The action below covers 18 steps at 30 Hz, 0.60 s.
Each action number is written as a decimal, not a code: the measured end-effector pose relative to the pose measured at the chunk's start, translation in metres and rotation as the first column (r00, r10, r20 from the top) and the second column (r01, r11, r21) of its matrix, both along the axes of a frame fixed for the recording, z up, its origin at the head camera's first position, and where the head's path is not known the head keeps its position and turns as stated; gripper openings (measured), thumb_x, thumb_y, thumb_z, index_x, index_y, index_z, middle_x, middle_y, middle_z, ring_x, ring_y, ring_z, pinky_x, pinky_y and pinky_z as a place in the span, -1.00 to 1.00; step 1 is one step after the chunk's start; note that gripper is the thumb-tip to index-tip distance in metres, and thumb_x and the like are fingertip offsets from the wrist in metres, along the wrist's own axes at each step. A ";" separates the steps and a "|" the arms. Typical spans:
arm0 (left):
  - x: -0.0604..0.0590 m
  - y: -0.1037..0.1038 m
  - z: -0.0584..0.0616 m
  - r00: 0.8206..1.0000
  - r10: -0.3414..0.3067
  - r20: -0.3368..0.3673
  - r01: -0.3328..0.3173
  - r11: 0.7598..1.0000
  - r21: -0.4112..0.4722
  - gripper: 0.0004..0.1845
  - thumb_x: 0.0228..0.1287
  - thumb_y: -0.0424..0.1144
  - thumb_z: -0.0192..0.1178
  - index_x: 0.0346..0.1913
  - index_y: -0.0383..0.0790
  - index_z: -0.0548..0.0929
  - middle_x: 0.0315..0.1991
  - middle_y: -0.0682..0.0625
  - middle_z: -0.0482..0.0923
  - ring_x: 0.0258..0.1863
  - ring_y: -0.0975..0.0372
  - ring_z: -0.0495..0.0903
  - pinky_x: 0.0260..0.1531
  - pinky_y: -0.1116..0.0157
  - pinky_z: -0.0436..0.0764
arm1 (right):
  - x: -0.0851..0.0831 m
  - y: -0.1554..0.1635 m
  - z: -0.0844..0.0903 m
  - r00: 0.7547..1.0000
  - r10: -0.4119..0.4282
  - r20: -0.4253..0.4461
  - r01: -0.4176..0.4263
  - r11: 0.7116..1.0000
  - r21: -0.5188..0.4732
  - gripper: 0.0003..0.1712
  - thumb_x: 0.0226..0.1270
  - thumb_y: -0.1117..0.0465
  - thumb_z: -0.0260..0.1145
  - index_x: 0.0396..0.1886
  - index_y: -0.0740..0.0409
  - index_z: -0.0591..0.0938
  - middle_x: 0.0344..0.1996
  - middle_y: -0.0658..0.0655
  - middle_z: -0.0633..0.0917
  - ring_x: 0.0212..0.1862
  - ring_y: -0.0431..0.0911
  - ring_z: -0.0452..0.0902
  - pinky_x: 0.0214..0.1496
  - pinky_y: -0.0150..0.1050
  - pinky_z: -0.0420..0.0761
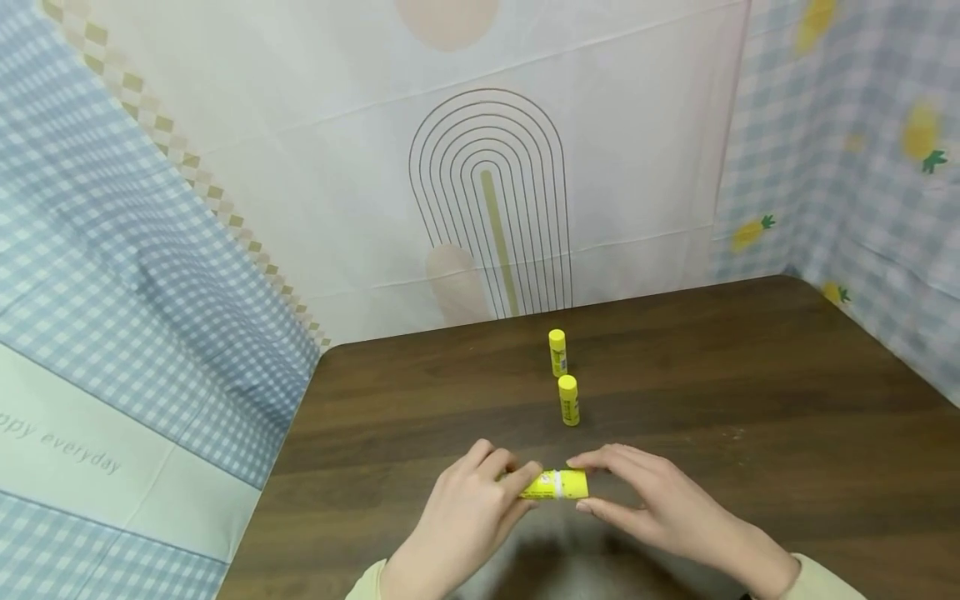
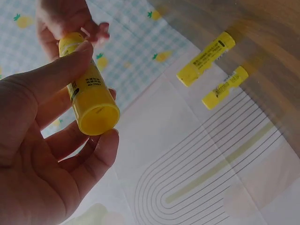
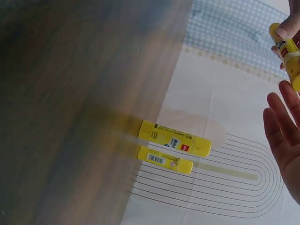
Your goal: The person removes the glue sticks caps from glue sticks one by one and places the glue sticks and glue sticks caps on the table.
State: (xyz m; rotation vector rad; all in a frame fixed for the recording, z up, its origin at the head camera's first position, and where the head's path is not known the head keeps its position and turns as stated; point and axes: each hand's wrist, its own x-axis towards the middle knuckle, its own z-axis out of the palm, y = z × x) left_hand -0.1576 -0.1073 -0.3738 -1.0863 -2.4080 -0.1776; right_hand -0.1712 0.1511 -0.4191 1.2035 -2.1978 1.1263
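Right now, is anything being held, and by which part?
A yellow glue stick, held level: left hand grips its body end, right hand fingers pinch the cap end.

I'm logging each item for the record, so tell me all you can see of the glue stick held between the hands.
The glue stick is a bright yellow cylinder, plastic by its look, with a white band near the middle and small printed label text. It lies level, held just above the brown table. The left hand grips one end, whose flat round base shows in the left wrist view; the right hand pinches the other end. Whether the cap is loosened cannot be told.
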 end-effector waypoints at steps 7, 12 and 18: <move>0.000 0.001 0.004 1.000 -0.013 -0.021 0.013 1.000 0.021 -0.65 0.09 -0.09 0.54 -0.04 0.00 0.76 -0.27 0.15 0.63 -0.29 0.30 0.46 -0.33 0.44 0.57 | 0.002 -0.002 0.003 0.985 0.011 0.172 0.001 0.997 -0.071 -0.53 0.26 0.27 0.48 0.14 -0.12 0.63 -0.12 -0.20 0.72 -0.18 -0.27 0.62 -0.13 -0.36 0.62; 0.001 0.004 0.006 0.999 -0.030 -0.036 0.031 0.999 0.028 -0.64 0.09 -0.10 0.54 -0.04 0.01 0.74 -0.26 0.15 0.63 -0.29 0.31 0.45 -0.32 0.46 0.55 | 0.003 -0.003 0.001 0.993 0.025 0.113 -0.012 0.993 -0.117 -0.53 0.22 0.37 0.48 0.10 -0.07 0.65 -0.15 -0.20 0.71 -0.20 -0.29 0.61 -0.13 -0.44 0.58; 0.003 0.005 0.010 0.999 -0.034 -0.039 0.035 0.999 0.024 -0.66 0.14 -0.10 0.50 -0.02 -0.01 0.71 -0.24 0.14 0.61 -0.24 0.28 0.44 -0.26 0.43 0.56 | 0.001 -0.005 -0.001 0.998 0.058 -0.036 -0.063 0.985 -0.162 -0.52 0.19 0.37 0.50 0.12 0.08 0.63 -0.16 -0.13 0.68 -0.20 -0.28 0.57 -0.13 -0.46 0.56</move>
